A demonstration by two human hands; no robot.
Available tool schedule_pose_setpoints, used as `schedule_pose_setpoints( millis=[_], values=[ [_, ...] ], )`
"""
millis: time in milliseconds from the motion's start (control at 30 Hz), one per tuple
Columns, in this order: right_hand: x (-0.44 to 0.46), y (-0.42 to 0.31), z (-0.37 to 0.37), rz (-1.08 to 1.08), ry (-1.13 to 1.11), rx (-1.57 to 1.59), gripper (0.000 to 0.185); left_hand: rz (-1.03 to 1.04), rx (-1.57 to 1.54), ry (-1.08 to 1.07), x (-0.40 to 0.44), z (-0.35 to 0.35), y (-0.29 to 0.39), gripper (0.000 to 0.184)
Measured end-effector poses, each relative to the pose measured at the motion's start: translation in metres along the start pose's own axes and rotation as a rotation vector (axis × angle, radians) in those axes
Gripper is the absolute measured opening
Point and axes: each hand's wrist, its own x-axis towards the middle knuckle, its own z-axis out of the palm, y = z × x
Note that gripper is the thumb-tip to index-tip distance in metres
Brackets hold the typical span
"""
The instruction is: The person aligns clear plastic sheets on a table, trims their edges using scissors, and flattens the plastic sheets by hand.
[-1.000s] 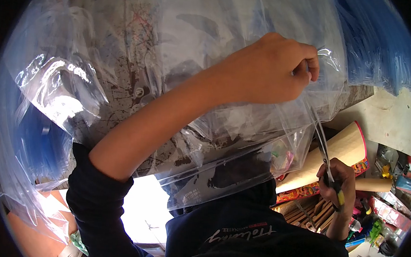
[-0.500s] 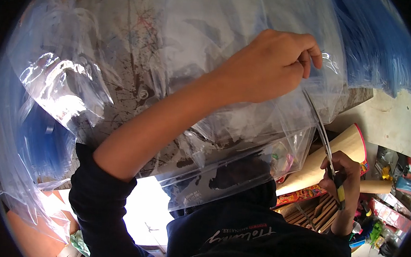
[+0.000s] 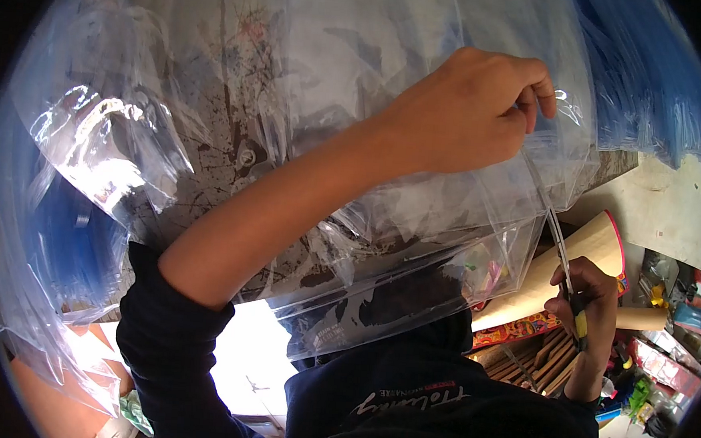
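Note:
My left hand reaches across a clear plastic sheet, with its fingers curled and closed on the sheet near its right side. The fingertips are partly hidden, so the exact grip point does not show. At the right, my right hand is wrapped around scissors with dark and yellow handles. Their long, thin blades point up and left at the sheet's right edge, just below my left hand. How far the blades are apart is hard to make out.
A worn, scratched table lies under the plastic. Bundles of bluish plastic hang at the upper right, and more blue plastic hangs at the left. Beneath my right hand are a rolled tan sheet, wooden sticks and scattered small items.
My left hand has shifted slightly to the right, and the plastic's right edge has moved a little with it. My right hand with the scissors stays in nearly the same place.

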Motion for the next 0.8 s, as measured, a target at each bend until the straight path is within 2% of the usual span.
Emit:
schedule_pose_setpoints(
  millis=[133,200,233,300,333,367,400,467,500,567,633,700,800],
  values=[
    [-0.001,0.002,-0.010,0.102,0.001,0.075,0.038,0.088,0.015,0.038,0.001,0.003,-0.003,0.028],
    [0.003,0.004,-0.015,0.149,0.079,0.020,0.044,0.099,0.231,0.001,-0.002,0.003,0.006,0.021],
    [0.006,0.003,-0.016,0.139,0.085,0.027,0.044,0.107,0.242,-0.003,-0.003,0.004,0.009,0.021],
    [0.012,-0.002,-0.018,0.087,0.189,-0.001,0.051,0.256,0.711,-0.020,-0.004,0.004,0.015,0.016],
    [0.017,-0.002,-0.019,-0.001,0.190,-0.050,0.055,0.265,0.724,-0.028,-0.002,0.000,0.020,0.016],
    [0.022,-0.005,-0.019,-0.010,0.198,-0.035,0.055,0.159,0.696,-0.170,0.001,-0.006,0.026,0.012],
    [0.028,-0.012,-0.018,-0.109,0.229,-0.056,0.052,0.049,0.665,-0.310,0.003,-0.012,0.030,0.009],
    [0.043,-0.023,-0.013,-0.269,0.244,-0.020,0.043,0.062,0.622,-0.342,0.005,-0.018,0.029,0.007],
    [0.052,-0.026,-0.008,-0.279,0.256,-0.005,0.043,0.064,0.565,-0.364,0.007,-0.021,0.027,0.007],
    [0.070,-0.033,0.006,-0.440,0.445,-0.205,0.036,0.145,0.613,-0.334,0.007,-0.021,0.026,0.008],
    [0.084,-0.049,0.016,-0.466,0.530,-0.244,0.031,0.225,0.661,-0.315,0.006,-0.019,0.025,0.009],
    [0.099,-0.053,0.023,-0.577,0.684,-0.600,0.028,0.216,0.612,-0.308,0.008,-0.016,0.023,0.009],
    [0.102,-0.060,0.030,-0.656,0.840,-0.630,0.023,0.210,0.605,-0.318,0.010,-0.016,0.023,0.009]
  ],
)
